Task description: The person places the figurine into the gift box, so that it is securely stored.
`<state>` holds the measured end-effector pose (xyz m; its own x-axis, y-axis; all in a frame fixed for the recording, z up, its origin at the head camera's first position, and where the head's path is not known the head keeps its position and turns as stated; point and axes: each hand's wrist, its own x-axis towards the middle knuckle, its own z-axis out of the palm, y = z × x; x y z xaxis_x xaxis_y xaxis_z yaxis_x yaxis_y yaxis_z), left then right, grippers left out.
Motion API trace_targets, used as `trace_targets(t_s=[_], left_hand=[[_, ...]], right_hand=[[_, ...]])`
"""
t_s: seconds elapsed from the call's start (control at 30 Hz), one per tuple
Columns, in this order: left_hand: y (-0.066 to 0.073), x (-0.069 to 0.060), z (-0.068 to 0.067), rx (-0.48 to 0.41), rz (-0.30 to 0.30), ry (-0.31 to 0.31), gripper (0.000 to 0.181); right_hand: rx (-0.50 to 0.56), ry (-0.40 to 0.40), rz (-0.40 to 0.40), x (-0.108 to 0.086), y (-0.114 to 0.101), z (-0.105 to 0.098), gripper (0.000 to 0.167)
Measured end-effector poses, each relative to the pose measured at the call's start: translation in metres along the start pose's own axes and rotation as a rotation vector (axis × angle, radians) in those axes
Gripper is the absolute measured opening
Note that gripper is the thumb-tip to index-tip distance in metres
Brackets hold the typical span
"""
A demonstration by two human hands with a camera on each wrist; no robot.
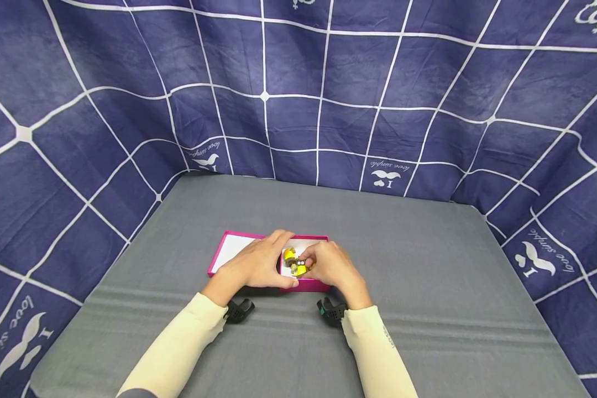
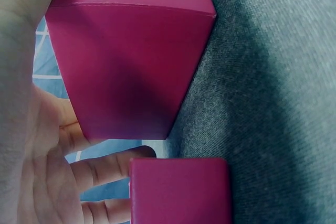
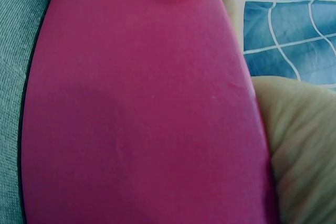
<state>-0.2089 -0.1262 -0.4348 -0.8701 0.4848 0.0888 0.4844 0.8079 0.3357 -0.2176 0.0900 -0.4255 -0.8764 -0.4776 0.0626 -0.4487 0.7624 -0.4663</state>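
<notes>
My left hand (image 1: 258, 262) grips a pink box (image 1: 304, 285) with a white inside, its thumb at the front wall and its fingers toward the back. Inside the box, my right hand (image 1: 332, 266) pinches a small yellow-and-brown figure (image 1: 300, 270) with two eye-like dots. A second yellow piece (image 1: 289, 254) lies beside it; fingers hide part of both. The left wrist view shows the box's end wall (image 2: 131, 72) between thumb and fingers. In the right wrist view the front wall (image 3: 142, 103) covers most of the right hand (image 3: 302, 145).
An open pink lid or tray (image 1: 232, 249) with a white inside lies left of the box, partly under my left hand. Grey cloth (image 1: 428, 276) covers the table. A blue curtain (image 1: 298, 66) with white lines surrounds its back and sides.
</notes>
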Motion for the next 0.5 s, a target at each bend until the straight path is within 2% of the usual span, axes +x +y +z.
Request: trace_targets(t_s=[0.5], left_hand=[[0.0007,0.0001,-0.0012,-0.004,0.002,-0.009,0.109]], right_hand=[[-0.003,0.007,-0.011,0.0,0.0019,0.001,0.032]])
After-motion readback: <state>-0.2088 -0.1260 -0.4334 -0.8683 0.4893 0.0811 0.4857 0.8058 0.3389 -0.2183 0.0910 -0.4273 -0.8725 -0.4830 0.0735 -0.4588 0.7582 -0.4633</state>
